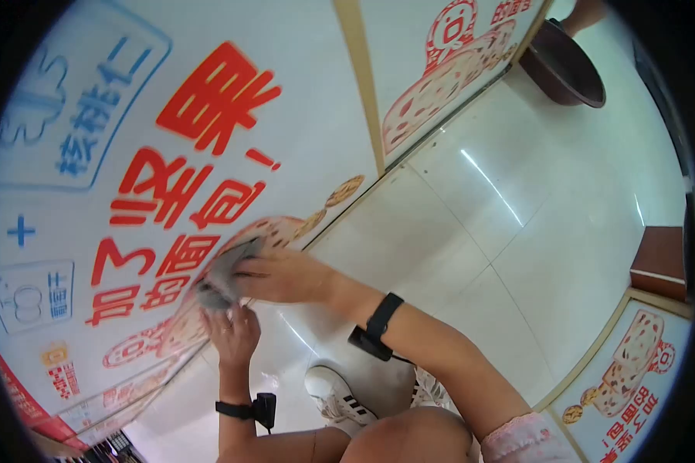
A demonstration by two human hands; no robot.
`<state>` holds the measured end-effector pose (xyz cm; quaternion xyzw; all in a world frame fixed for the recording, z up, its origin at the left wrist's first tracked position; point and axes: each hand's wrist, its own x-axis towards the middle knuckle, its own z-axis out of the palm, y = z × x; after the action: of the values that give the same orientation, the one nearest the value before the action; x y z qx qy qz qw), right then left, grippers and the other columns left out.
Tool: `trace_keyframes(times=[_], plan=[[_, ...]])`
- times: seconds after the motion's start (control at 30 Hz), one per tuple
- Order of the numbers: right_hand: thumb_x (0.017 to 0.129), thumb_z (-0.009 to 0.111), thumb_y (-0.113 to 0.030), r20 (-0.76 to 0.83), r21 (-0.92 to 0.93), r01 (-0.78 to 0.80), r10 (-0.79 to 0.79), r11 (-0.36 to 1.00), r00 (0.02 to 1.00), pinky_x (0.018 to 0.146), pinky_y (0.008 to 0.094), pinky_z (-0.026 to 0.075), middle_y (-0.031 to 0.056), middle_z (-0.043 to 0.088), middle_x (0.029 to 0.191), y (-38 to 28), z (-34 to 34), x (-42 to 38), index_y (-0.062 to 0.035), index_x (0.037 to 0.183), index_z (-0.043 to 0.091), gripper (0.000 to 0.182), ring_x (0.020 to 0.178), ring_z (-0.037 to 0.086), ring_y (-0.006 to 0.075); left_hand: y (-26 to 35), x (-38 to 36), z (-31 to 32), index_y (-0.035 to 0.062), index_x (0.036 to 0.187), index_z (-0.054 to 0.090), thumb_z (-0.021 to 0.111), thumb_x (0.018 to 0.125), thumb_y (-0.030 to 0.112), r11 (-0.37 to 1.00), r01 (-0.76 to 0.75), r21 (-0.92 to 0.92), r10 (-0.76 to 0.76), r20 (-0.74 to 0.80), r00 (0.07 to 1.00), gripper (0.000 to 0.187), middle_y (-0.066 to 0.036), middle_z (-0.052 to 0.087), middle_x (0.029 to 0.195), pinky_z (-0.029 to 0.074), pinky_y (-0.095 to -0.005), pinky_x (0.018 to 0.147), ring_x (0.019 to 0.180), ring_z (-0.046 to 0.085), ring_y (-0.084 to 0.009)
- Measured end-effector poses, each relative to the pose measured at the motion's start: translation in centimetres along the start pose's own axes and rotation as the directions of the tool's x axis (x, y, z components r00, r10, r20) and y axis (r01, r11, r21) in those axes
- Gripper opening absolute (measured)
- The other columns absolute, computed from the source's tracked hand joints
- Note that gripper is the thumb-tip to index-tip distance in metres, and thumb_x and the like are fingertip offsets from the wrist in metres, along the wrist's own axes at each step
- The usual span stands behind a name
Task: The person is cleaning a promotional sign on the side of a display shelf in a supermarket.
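Observation:
A crumpled grey cloth (225, 272) lies against the lower part of a white panel (301, 100) printed with large red characters and pictures of bread. My right hand (289, 276) grips the cloth from the right, its fingers bent over the fabric and pressing it to the panel. Just below, my left hand (235, 333) has its fingertips curled at the lower end of the same cloth. Part of the bread picture is hidden behind the cloth and hands. Both wrists wear black straps with small devices.
Glossy pale floor tiles (440, 224) run along the panel's foot. A dark brown basin (565, 65) stands at the upper right, with part of another person above it. Another printed panel (622, 378) is at the lower right. My white shoe (332, 393) is below my hands.

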<state>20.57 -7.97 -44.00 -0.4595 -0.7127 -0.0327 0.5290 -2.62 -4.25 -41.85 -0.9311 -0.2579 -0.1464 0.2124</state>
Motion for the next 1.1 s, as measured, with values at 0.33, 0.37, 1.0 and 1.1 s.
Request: trace_keyframes(times=[0.33, 0.37, 1.0, 1.1], plan=[[0.073, 0.061, -0.014, 0.236, -0.269, 0.182, -0.118, 0.946, 0.965, 0.099, 0.0380, 0.045, 0.0013, 0.060, 0.106, 2.8, -2.9, -4.7, -0.0122, 0.095, 0.067, 0.023, 0.114, 0.052, 0.0220, 4.2, 3.3, 0.7, 0.0113, 0.128, 0.057, 0.059, 0.080, 0.014, 0.983, -0.139, -0.116, 0.164, 0.238, 0.957, 0.048, -0.010, 0.053, 0.115, 0.037, -0.0441, 0.104, 0.115, 0.051, -0.0234], [0.073, 0.062, -0.013, 0.237, -0.272, 0.180, -0.116, 0.945, 0.965, 0.099, 0.0384, 0.045, 0.0015, 0.060, 0.106, 2.7, -3.1, -4.5, -0.0116, 0.097, 0.067, 0.024, 0.113, 0.052, 0.0219, 4.1, 3.1, 0.7, 0.0113, 0.128, 0.057, 0.059, 0.080, 0.014, 0.985, -0.131, -0.113, 0.155, 0.244, 0.957, 0.048, -0.010, 0.053, 0.115, 0.037, -0.0441, 0.104, 0.115, 0.051, -0.0234], [0.079, 0.064, -0.021, -0.105, 0.028, 0.347, -0.342, 0.938, 0.934, 0.085, 0.0284, 0.051, -0.0061, 0.059, 0.114, -2.6, 2.0, 6.2, -0.0209, 0.107, 0.062, 0.028, 0.106, 0.057, 0.0119, -2.8, -2.4, 0.2, -0.0021, 0.140, 0.030, 0.067, 0.083, 0.019, 0.997, 0.080, 0.005, -0.078, -0.129, 0.989, 0.071, -0.031, 0.032, 0.141, 0.023, -0.0649, 0.106, 0.130, 0.031, -0.0522], [0.080, 0.062, -0.019, 0.023, 0.191, 0.246, -0.255, 0.950, 0.967, 0.088, 0.0282, 0.050, -0.0039, 0.059, 0.116, -1.6, 2.3, 2.9, -0.0190, 0.112, 0.059, 0.032, 0.103, 0.059, 0.0129, -2.2, -4.8, 1.7, -0.0040, 0.134, 0.038, 0.066, 0.082, 0.019, 0.994, 0.093, 0.060, -0.097, 0.067, 0.993, 0.064, -0.033, 0.043, 0.130, 0.029, -0.0635, 0.103, 0.117, 0.044, -0.0516]])
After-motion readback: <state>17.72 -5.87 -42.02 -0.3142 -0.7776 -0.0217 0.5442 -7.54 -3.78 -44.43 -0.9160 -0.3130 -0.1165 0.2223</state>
